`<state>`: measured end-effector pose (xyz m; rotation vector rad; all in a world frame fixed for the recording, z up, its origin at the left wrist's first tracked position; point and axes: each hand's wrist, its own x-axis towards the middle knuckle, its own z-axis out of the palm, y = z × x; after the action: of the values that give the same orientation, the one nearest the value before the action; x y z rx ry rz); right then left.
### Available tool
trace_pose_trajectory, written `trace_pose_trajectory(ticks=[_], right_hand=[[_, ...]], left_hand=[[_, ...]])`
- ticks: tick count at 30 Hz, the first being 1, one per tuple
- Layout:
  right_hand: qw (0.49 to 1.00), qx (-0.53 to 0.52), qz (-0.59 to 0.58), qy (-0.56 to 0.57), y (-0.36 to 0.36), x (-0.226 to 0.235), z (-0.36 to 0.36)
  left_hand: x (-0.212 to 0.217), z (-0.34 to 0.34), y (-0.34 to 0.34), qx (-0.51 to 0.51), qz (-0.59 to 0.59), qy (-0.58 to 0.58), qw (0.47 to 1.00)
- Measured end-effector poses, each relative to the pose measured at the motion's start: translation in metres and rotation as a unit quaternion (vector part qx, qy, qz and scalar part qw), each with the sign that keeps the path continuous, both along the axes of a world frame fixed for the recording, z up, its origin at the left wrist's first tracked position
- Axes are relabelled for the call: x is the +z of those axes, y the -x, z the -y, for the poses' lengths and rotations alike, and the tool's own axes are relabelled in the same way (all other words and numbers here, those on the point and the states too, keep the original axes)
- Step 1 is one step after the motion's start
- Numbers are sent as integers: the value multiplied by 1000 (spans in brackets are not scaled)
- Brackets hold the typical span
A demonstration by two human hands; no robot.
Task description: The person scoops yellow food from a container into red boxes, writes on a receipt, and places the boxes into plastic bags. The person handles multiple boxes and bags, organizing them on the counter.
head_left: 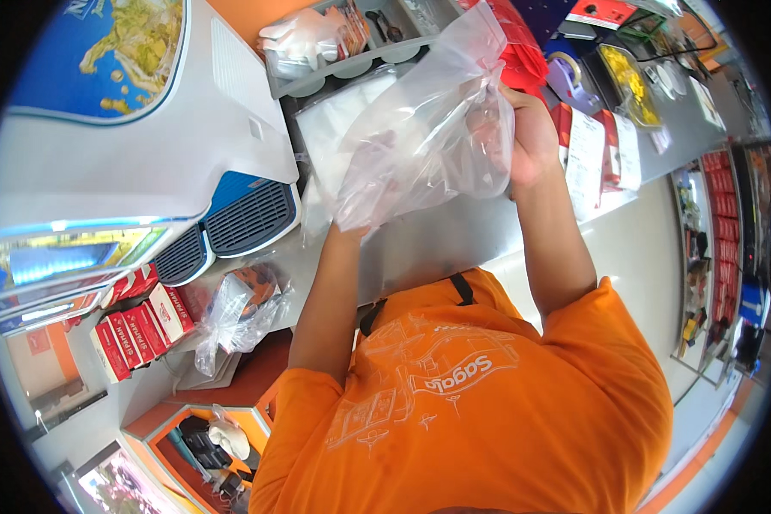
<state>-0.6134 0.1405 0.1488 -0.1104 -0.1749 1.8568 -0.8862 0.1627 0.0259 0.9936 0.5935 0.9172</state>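
Observation:
A large clear plastic bag (437, 146) is held up over the metal counter between my two hands. My right hand (529, 141) is closed on its gathered right side, near the top, with some fingers showing faintly through the film. At the bag's lower left, my left hand (370, 193) is covered by plastic. Its fingers are blurred through the film, so I cannot tell whether they grip it or sit inside. Beneath and behind the bag lies a stack of flat, whitish plastic bags (325, 128).
A grey divided tray (317, 81) holds plastic gloves, sachets and dark utensils. A white-and-blue drink dispenser (231, 128) stands at left, beside a tied clear bag (242, 313) and red-white boxes (141, 334). Right are red packaging (518, 47), a tape dispenser (571, 81) and cartons (584, 158).

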Motion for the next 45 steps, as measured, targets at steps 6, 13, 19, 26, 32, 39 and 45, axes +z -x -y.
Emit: trace_pose_trajectory(ticks=[6,13,19,26,32,39,45], right_hand=[[901,-259,277,211,19,-2,28],[730,-367,533,219,19,-62,89],[346,-440,829,8,82,-43,128],[657,-68,744,-97,153,-48,185],[690,-15,716,-108,115,-71,205],[758,21,642,-112,68,-76,246],[854,44,511,-93,22,-95,276]], left_hand=[[23,54,32,-154,358,160,907],[-16,95,83,-138,258,174,940],[-12,114,80,129,-24,177,975],[3,168,56,188,-156,106,964],[32,205,12,174,-59,97,978],[15,248,-8,133,-213,90,964],[18,298,-55,153,-177,23,972]])
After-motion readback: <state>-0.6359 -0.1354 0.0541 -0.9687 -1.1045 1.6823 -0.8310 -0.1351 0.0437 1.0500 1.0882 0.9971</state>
